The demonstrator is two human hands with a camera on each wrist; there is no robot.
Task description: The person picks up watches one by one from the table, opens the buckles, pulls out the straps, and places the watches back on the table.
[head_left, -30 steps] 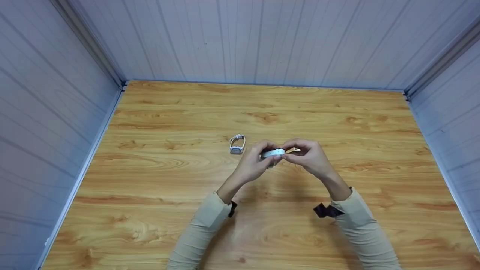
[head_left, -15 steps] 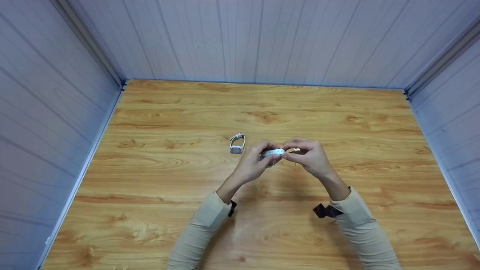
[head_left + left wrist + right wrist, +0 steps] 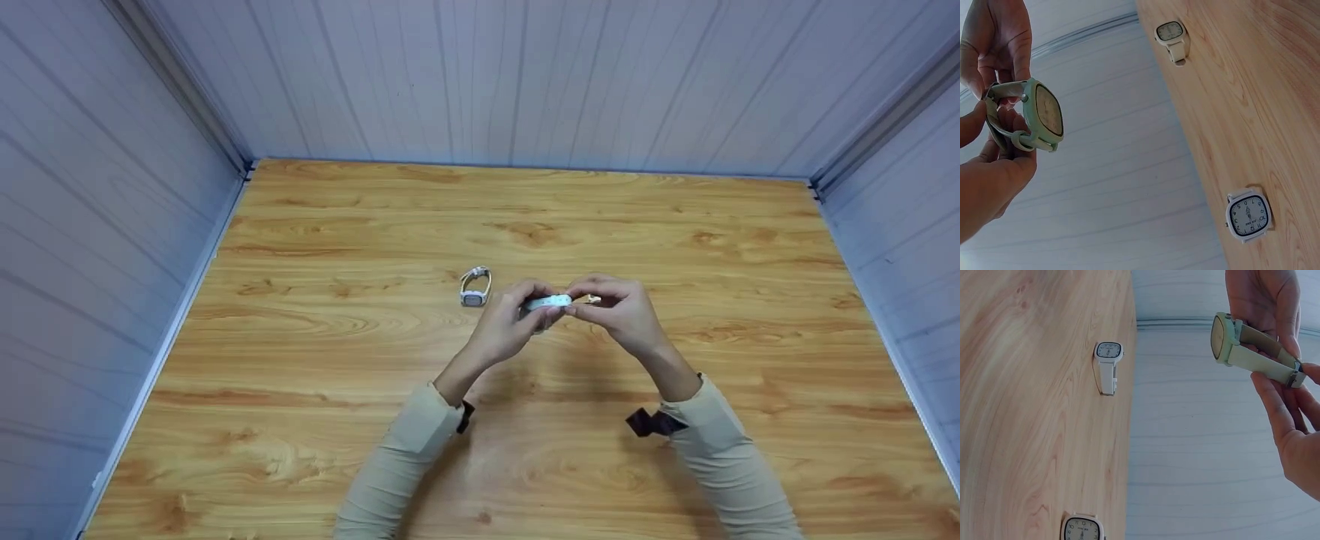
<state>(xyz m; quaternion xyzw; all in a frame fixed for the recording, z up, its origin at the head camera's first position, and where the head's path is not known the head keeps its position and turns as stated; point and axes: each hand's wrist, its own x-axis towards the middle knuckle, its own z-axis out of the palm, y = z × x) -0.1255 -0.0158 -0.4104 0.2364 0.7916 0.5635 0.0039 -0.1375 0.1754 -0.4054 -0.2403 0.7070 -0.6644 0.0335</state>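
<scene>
A pale mint-green wristwatch (image 3: 549, 302) is held between both hands above the table. My left hand (image 3: 501, 328) grips it from the left with thumb and fingers at the strap. With thumb and fingertips, my right hand (image 3: 621, 309) pinches the strap near its buckle (image 3: 1295, 378). The strap forms a loop, and the square-cornered case (image 3: 1044, 112) points away from the fingers in the left wrist view. On the table to the left lies a white watch (image 3: 474, 289). A second pale watch (image 3: 594, 300) lies behind my right hand, mostly hidden in the head view.
The wood-grain table (image 3: 375, 217) is enclosed by pale panel walls at the back (image 3: 480, 82), left (image 3: 97, 225) and right (image 3: 900, 202). Small black mounts (image 3: 656, 422) sit at the wrists over beige sleeves (image 3: 731, 469).
Both hands keep nearly the same place and hold. Only the mint-green strap between the fingertips has shifted slightly. The white watch has not moved.
</scene>
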